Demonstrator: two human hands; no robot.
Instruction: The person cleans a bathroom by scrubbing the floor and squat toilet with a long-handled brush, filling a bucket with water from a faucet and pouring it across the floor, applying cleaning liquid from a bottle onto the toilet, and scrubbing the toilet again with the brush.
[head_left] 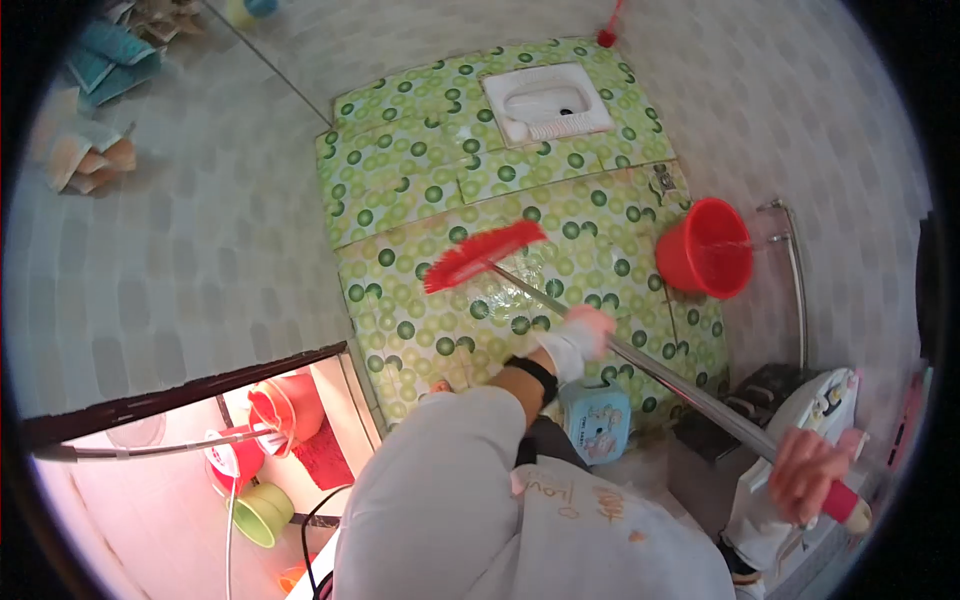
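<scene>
A long-handled floor broom (485, 253) with red bristles lies with its head on the wet floor of green-circle tiles (400, 300). Its metal handle slants down to the lower right. Around the middle of that handle is my left hand (585, 335), closed, slightly blurred, with white fabric over part of it and a black band at the wrist. Near the handle's upper end, by its pink grip, my right hand (805, 475) is wrapped round the pole. A light blue stool (597, 422) stands just below my left hand.
A squat toilet (550, 103) is set in the raised floor at the back. Water runs into a red bucket (690, 250) at the right wall, near a metal pipe (797, 285). A dark grey box (710, 465) stands lower right. Through the left doorway are red buckets (290, 410) and a green basin (262, 515).
</scene>
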